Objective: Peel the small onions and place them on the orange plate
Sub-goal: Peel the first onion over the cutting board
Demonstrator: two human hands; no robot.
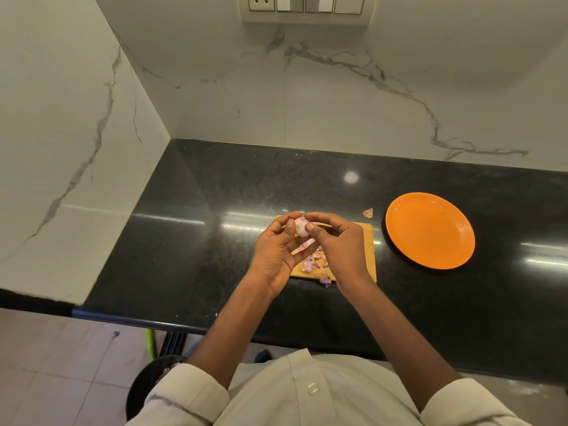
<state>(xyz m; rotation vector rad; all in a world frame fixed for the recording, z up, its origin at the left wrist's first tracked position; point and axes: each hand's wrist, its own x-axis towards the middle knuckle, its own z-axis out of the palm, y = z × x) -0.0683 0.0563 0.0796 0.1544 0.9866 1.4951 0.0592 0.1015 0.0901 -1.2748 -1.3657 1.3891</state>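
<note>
A small pale pink onion (301,227) is held above the wooden cutting board (368,256). My left hand (276,250) grips it from the left with thumb and fingers. My right hand (338,244) pinches it from the right with thumb and forefinger. A strip of pink peel (302,245) hangs below the onion between my hands. The orange plate (430,230) lies to the right of the board with nothing on it.
Loose pink peels (313,261) lie on the board, one at its front edge (325,281), and a brown scrap (368,212) lies behind it. The black counter (199,241) meets marble walls at back and left. A dark bin (147,385) stands on the floor below.
</note>
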